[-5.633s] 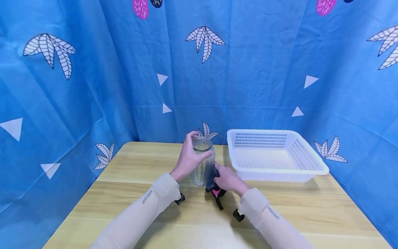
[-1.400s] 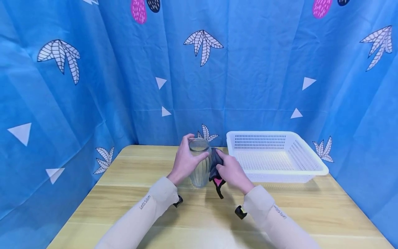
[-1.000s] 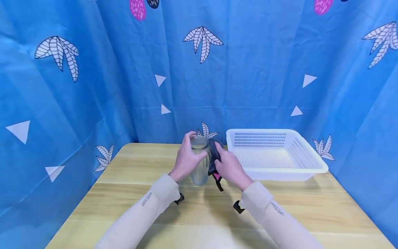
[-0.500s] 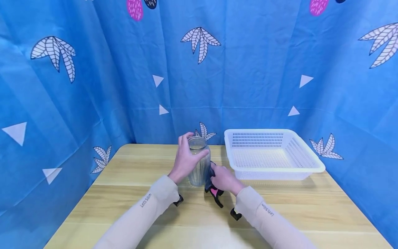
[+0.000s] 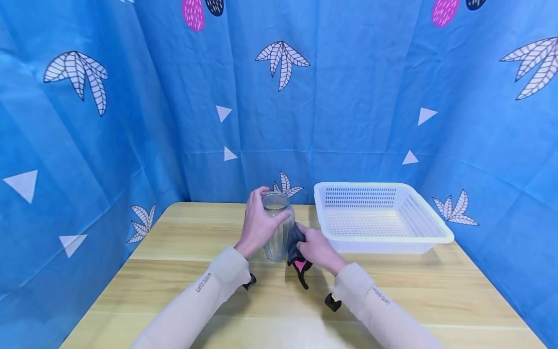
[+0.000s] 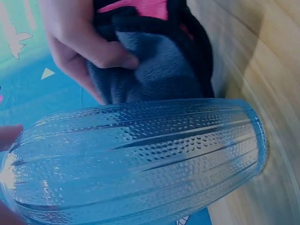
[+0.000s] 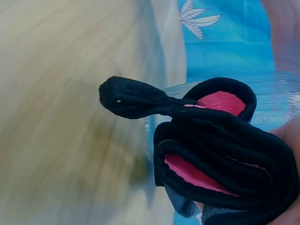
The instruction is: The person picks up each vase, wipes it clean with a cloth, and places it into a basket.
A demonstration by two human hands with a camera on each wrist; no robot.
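A clear ribbed glass vase stands upright on the table. My left hand holds it near the rim, thumb on the near side and fingers around the far side. In my right hand is a folded cleaning cloth, grey and fluffy on one face and pink on the other, with black edging. The left wrist view shows its grey face lying along the vase's dimpled wall. A black hanging loop sticks out from the folds in the right wrist view.
Right of the hands, a white perforated plastic basket sits at the back of the wooden table. A blue patterned curtain closes off the back and both sides.
The cloth went up the vase's right side about a second ago, then came down and now lies lower, slightly higher than half a second ago. The left hand keeps its hold.
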